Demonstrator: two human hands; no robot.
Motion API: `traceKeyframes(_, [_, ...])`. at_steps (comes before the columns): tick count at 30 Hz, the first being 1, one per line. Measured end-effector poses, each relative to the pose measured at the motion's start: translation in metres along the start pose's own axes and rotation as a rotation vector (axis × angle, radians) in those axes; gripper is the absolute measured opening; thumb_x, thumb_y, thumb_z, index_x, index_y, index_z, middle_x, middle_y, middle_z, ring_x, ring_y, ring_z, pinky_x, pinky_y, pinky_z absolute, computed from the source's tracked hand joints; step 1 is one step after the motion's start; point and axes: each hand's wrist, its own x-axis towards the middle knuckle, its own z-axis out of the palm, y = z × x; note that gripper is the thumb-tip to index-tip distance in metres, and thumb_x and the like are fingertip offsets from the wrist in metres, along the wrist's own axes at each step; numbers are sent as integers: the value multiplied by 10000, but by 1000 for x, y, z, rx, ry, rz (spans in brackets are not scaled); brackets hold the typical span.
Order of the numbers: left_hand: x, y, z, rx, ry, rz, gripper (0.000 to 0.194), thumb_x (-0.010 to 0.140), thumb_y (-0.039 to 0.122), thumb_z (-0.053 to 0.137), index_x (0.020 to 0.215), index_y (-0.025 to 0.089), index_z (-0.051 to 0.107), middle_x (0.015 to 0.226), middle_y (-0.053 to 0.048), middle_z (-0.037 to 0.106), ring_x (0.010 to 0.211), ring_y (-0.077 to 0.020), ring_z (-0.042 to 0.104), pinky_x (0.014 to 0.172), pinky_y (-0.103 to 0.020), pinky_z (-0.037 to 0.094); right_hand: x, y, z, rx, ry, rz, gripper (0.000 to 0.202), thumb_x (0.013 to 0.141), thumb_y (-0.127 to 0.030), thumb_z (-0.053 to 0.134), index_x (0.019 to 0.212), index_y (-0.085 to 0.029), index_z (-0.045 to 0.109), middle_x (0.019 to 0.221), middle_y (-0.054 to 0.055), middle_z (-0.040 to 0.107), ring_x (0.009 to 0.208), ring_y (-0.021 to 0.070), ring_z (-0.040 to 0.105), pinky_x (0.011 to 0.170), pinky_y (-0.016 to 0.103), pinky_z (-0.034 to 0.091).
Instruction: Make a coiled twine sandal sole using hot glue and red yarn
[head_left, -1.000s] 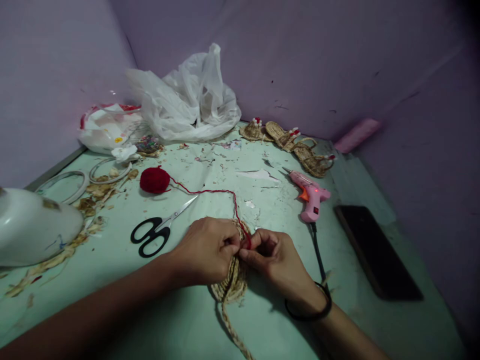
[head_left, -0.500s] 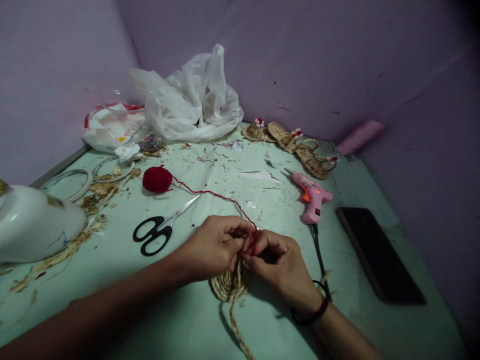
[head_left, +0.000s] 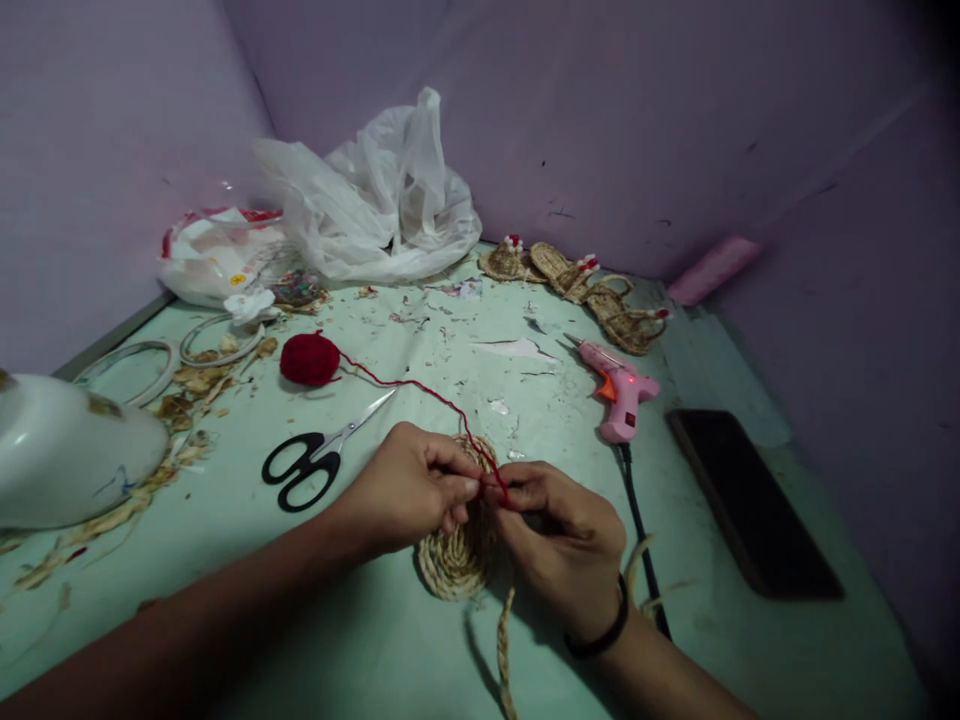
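Observation:
Over a coiled, braided straw sole (head_left: 452,568), my two hands meet with their fingertips nearly touching. My left hand (head_left: 420,485) pinches the red yarn (head_left: 471,430) between thumb and finger. Just beside it, my right hand (head_left: 559,530) is closed on the same yarn, which loops around its fingertips. The yarn runs back across the table to a red yarn ball (head_left: 310,360). Below my right hand, a loose straw braid (head_left: 504,645) hangs toward the front edge. My hands cover the middle of the sole.
Black-handled scissors (head_left: 322,455) lie left of my hands. To the right are a pink glue gun (head_left: 621,390) with its cord and a dark phone (head_left: 754,505). Small straw sandals (head_left: 619,315) and a white plastic bag (head_left: 382,210) stand at the back. A white bottle (head_left: 75,450) lies left.
My hands have lowered the yarn slightly, and my right hand has turned a little. More of the sole shows behind and below them, and the loose braid has shifted right.

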Motion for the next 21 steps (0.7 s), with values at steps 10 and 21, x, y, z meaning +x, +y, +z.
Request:
traceKeyframes(10, [-2,-11,-9,608,71,831,168,722,84,455,636,139,588,630,-24,544,603,-118,500,554,-237,408,0,3,1,21,19,40,163,694,-53,633,666,-213,646,720,35,680,615,148,625,540,265,501])
traceKeyframes(21, [-2,-25,-6,785,369,991,97,719,105,459,677,148,535,618,2,483,488,-80,383,431,-214,294,3,3,5,215,63,345,135,662,-119,672,567,-180,597,670,30,649,594,135,593,545,260,474])
